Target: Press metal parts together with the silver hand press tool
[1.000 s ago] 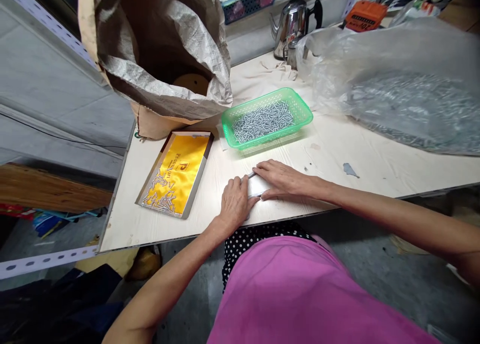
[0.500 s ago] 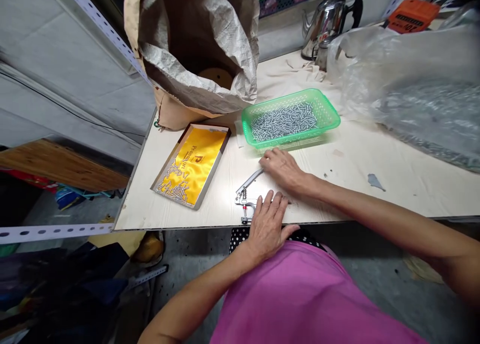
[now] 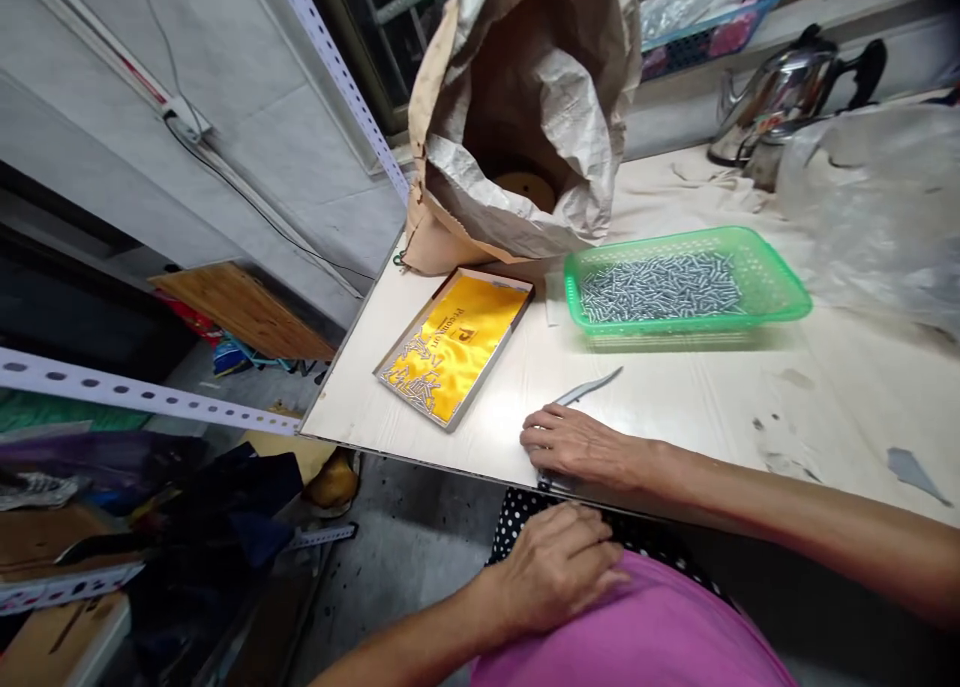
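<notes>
My right hand point(image 3: 581, 447) lies over a small metal lever tool near the table's front edge, its fingers curled round the body and hiding most of it. The tool's grey lever arm point(image 3: 589, 385) sticks out beyond the hand, pointing away to the right. My left hand point(image 3: 559, 567) is below the table edge against the pink shirt point(image 3: 645, 637). Its fingers are bent and close together, and their tips are hidden. Left of the right hand, a shallow box point(image 3: 480, 332) lined with yellow satin holds small silver metal pins point(image 3: 416, 377).
A green plastic basket point(image 3: 795, 302) full of similar silver pins stands behind the right hand. A large open paper sack point(image 3: 450, 237) is at the back left. Toward the right are a metal kettle point(image 3: 787, 92), a clear plastic bag point(image 3: 885, 197) and a grey scrap point(image 3: 915, 475).
My left hand has left the tool and dropped below the table edge, its fingers now curled. My right hand has moved nearer onto the tool. The view has swung left.
</notes>
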The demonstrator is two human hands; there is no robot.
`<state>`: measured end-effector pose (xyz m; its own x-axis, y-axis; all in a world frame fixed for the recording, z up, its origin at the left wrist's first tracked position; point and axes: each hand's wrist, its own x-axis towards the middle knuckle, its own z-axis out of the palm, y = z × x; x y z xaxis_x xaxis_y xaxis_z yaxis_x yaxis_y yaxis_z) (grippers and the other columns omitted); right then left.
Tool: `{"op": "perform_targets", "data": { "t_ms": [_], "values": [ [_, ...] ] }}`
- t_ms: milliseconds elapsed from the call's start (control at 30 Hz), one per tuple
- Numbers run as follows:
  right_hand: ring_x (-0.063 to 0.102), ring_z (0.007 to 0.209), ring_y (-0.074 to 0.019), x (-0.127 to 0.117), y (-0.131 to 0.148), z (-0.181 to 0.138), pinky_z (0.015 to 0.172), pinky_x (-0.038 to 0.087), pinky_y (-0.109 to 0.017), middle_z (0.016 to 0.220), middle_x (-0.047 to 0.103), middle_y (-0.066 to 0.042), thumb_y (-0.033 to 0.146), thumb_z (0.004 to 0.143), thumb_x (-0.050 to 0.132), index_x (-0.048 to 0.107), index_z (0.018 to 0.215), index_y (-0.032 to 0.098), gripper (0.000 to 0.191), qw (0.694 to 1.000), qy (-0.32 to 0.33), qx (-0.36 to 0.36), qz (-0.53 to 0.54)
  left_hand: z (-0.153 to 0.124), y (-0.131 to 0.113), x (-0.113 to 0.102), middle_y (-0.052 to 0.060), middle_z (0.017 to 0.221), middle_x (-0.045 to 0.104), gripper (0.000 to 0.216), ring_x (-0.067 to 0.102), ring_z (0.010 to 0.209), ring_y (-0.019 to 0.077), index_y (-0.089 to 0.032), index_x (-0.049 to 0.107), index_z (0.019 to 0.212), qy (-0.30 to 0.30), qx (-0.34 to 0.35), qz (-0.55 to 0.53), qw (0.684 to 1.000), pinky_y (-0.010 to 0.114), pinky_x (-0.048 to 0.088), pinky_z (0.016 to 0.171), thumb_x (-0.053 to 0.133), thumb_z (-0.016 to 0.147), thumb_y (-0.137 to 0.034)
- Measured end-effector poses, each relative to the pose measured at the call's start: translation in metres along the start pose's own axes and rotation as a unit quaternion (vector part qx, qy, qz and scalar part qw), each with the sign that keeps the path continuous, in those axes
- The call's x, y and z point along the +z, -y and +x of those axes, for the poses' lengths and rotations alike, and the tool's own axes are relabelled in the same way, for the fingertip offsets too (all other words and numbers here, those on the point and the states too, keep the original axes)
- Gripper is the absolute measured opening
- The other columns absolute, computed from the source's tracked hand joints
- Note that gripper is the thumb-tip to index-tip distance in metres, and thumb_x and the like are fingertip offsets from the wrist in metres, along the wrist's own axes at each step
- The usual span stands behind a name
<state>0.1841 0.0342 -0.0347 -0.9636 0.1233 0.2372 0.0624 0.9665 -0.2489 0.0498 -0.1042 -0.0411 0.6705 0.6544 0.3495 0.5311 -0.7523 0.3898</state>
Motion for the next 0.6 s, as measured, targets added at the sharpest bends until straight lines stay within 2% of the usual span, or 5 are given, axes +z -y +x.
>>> {"op": "perform_targets", "data": {
  "t_ms": [100,233,333,500,600],
  "values": [
    [0.054,0.096,-0.0197,-0.003,0.002,-0.002,0.08,0.045,-0.035,0.1,0.065,-0.008,0.021,0.098,0.049,0.063,0.095,0.018,0.016,0.992,-0.105,0.016,0.062,-0.009,0.018,-0.036,0.004,0.083,0.07,0.012,0.063,0.08,0.0154,-0.017,0.065,0.094,-0.098,-0.026,0.037,0.994,0.029,0.053,0.073,0.053,0.095,-0.018],
    [0.059,0.091,-0.0187,-0.032,-0.014,-0.012,0.079,0.049,-0.034,0.094,0.066,-0.007,0.019,0.098,0.047,0.062,0.103,0.018,0.016,0.947,-0.302,0.103,0.042,-0.009,0.079,-0.094,0.006,0.09,0.069,0.017,0.061,0.086,0.0189,-0.016,0.066,0.102,-0.159,-0.185,0.195,0.95,0.033,0.05,0.078,0.05,0.096,-0.017],
    [0.061,0.089,-0.02,-0.074,-0.04,-0.03,0.08,0.05,-0.034,0.093,0.065,-0.006,0.022,0.097,0.052,0.063,0.102,0.021,0.012,0.909,-0.358,0.201,-0.066,-0.005,0.138,-0.123,0.008,0.093,0.07,0.021,0.059,0.091,0.0222,-0.017,0.07,0.1,-0.115,-0.284,0.266,0.914,0.035,0.049,0.083,0.049,0.097,-0.023],
    [0.059,0.094,-0.0321,-0.121,-0.063,-0.064,0.075,0.046,-0.043,0.1,0.063,-0.016,0.033,0.097,0.051,0.061,0.118,0.017,0.028,0.813,-0.32,0.386,-0.296,0.005,0.202,-0.133,0.01,0.104,0.066,0.025,0.054,0.106,0.0254,-0.019,0.072,0.101,0.03,-0.405,0.286,0.868,0.034,0.047,0.084,0.048,0.096,-0.025],
    [0.059,0.089,-0.0285,-0.104,-0.044,-0.072,0.073,0.047,-0.041,0.099,0.062,-0.013,0.033,0.099,0.045,0.059,0.12,0.02,0.028,0.855,-0.289,0.362,-0.234,0.01,0.217,-0.129,0.011,0.105,0.065,0.026,0.053,0.108,0.0261,-0.017,0.072,0.098,0.088,-0.412,0.277,0.864,0.033,0.046,0.082,0.047,0.095,-0.026]
  ]
}}
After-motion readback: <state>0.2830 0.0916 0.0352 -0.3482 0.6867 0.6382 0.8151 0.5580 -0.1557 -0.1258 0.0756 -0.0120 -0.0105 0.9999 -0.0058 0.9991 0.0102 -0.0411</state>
